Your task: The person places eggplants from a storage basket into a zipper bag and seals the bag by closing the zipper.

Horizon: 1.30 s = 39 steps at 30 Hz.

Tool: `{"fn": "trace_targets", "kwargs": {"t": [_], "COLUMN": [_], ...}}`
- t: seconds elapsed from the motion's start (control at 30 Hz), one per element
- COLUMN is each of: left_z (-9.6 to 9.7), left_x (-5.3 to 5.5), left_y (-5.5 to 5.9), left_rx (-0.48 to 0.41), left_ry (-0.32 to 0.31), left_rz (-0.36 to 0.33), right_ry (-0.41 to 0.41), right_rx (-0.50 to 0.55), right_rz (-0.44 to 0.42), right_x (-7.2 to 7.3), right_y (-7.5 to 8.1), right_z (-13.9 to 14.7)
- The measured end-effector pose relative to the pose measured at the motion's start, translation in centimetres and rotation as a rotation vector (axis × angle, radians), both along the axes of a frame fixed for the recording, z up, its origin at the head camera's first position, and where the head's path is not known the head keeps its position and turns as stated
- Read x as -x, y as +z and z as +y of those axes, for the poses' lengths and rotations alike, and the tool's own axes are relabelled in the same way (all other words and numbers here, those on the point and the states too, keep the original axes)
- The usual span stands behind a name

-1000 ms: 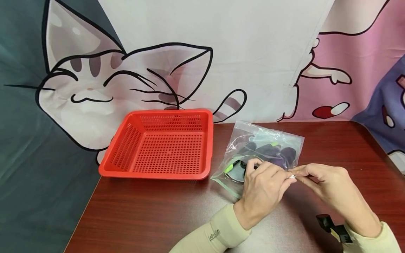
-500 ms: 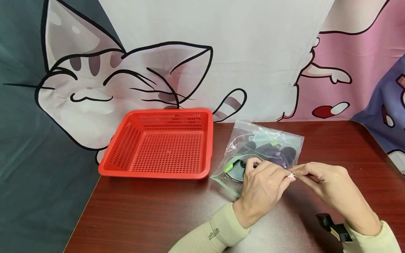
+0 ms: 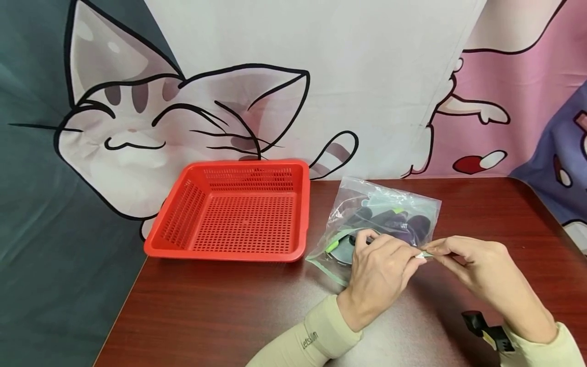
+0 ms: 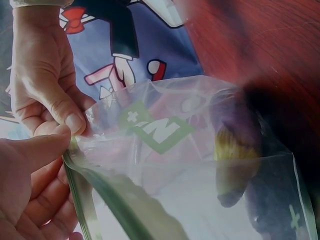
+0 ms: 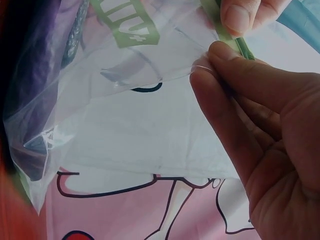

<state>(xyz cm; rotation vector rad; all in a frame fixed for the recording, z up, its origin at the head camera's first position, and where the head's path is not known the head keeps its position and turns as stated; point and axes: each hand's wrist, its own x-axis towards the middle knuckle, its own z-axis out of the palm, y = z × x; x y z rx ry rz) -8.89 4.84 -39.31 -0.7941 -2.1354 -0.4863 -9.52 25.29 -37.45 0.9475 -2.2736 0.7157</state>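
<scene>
A clear zip bag [image 3: 341,204] with a green zip strip [image 4: 117,200] lies on the table, right of the red basket. My left hand [image 3: 380,270] pinches the strip at the bag's near right side, a small white piece [image 3: 420,255] at its fingertips. Just beside it, my right hand [image 3: 486,267] pinches the end of the same edge between thumb and index finger. Through the film show dark purple elongated things [image 3: 418,228], one yellow near its tip [image 4: 232,150], and a grey round thing [image 3: 341,252] with a lime-green tab. My left hand partly hides the contents.
A red perforated basket [image 3: 245,224] stands left of the bag with nothing in it. Behind the brown table [image 3: 220,295] hangs a cloth [image 3: 367,76] with cartoon figures. A black strap-like piece [image 3: 486,331] sits at my right cuff.
The left fingertips and the white piece have shifted very slightly left. A little more green strip shows between the two hands. The bag and basket stay in place.
</scene>
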Motion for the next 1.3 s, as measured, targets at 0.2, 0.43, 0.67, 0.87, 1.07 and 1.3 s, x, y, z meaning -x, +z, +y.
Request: {"fn": "trace_targets", "kwargs": {"t": [0.2,0.43,0.67,0.87,1.07,1.3], "left_z": [-0.08,-0.20,-0.20,-0.26,-0.30,-0.31], "left_x": [0.06,0.03,-0.06,-0.01,-0.02,0.00], "left_y": [-0.01,0.03,0.08,0.21,0.19,0.14], "left_rx": [0.006,0.011,0.024,0.021,0.032,0.044], "left_ry": [0.001,0.005,0.007,0.013,0.021,0.033], "left_rz": [-0.005,-0.017,-0.023,-0.033,-0.031,-0.026], "right_ry": [0.007,0.004,-0.013,-0.012,-0.014,-0.019], "right_rx": [0.004,0.002,0.009,0.015,0.019,0.024], "right_rz": [0.029,0.029,0.017,0.024,0.024,0.023], "right_x": [0.14,0.22,0.20,0.32,0.34,0.48], "right_y": [-0.11,-0.03,-0.02,-0.05,-0.15,-0.23], "right_z": [0.09,0.22,0.45,0.51,0.63,0.79]}}
